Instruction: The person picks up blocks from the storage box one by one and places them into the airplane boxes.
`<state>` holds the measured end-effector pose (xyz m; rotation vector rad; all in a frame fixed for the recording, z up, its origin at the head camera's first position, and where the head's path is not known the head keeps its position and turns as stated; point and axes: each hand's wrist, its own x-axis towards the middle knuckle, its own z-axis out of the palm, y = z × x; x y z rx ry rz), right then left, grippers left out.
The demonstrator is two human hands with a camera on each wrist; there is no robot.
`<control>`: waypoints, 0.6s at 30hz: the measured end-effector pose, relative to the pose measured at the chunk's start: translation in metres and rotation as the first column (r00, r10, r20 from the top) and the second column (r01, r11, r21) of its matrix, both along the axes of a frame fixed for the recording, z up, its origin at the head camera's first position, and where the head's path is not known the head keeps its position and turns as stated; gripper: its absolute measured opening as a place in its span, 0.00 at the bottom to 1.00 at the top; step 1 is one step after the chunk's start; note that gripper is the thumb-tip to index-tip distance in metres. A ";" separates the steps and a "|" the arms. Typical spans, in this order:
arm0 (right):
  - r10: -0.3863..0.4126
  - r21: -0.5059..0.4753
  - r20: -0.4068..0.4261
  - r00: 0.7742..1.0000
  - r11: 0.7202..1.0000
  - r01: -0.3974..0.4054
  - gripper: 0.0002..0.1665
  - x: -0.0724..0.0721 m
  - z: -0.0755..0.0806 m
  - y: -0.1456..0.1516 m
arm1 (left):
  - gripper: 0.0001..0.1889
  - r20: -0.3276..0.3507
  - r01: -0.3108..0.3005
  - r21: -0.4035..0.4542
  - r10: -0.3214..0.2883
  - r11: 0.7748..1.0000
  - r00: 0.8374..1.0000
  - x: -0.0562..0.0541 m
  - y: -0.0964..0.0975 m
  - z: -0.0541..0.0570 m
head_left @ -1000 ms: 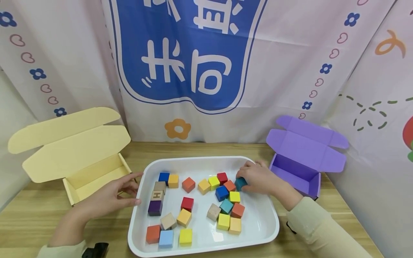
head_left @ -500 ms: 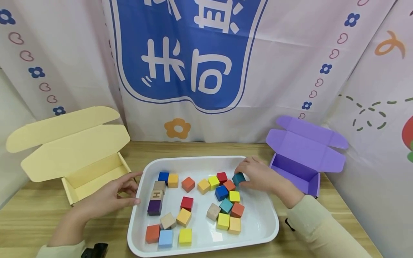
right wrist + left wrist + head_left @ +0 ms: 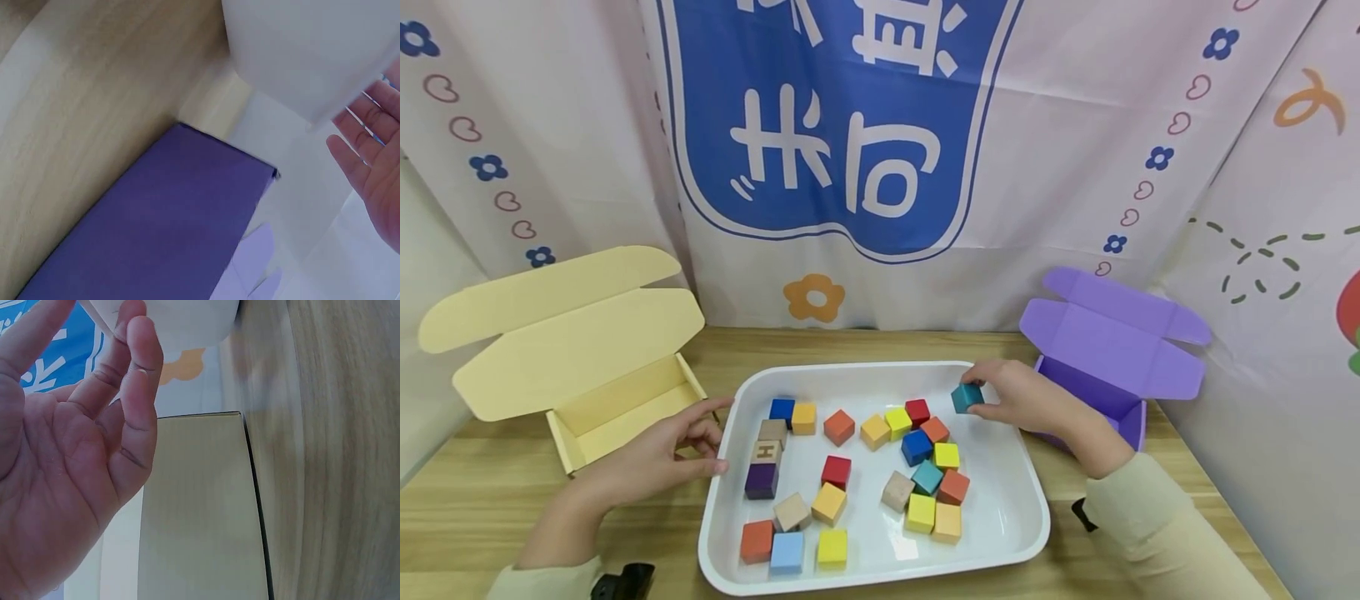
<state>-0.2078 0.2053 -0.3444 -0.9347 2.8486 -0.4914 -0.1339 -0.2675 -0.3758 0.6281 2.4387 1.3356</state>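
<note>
In the head view my right hand (image 3: 1022, 398) pinches a teal block (image 3: 967, 398) between thumb and fingers, over the far right corner of the white tray (image 3: 1000, 554). Only part of that hand (image 3: 378, 150) shows in the right wrist view, where the block is hidden. My left hand (image 3: 658, 454) is at the tray's left side, thumb and forefinger at the rim, other fingers loosely bent. In the left wrist view its palm (image 3: 69, 462) shows with nothing in it. Several coloured blocks lie in the tray, among them a purple block (image 3: 762, 481) and a light blue block (image 3: 787, 552).
A yellow box (image 3: 625, 417) with its lid up stands left of the tray. To the right, partly behind my right forearm, is an open purple box (image 3: 1093, 392). A printed cloth (image 3: 745, 283) hangs behind the wooden table (image 3: 865, 343).
My right hand has lifted the teal block from beside the orange-red one and carried it up and slightly right. My left hand has stayed at the tray's rim.
</note>
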 end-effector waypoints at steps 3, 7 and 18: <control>-0.017 -0.040 -0.011 1.000 0.999 0.017 0.20 0.000 0.003 0.008 | 0.44 -0.011 0.013 0.011 -0.013 1.000 1.000 0.000 -0.001 -0.001; -0.042 -0.097 -0.041 0.998 0.995 0.038 0.20 0.000 0.008 0.022 | 0.45 -0.006 0.023 0.019 -0.023 1.000 1.000 0.000 -0.001 -0.002; -0.083 -0.166 -0.162 0.983 0.985 0.055 0.19 -0.004 0.019 0.061 | 0.47 -0.006 0.046 0.024 -0.046 0.999 0.999 0.000 -0.003 -0.003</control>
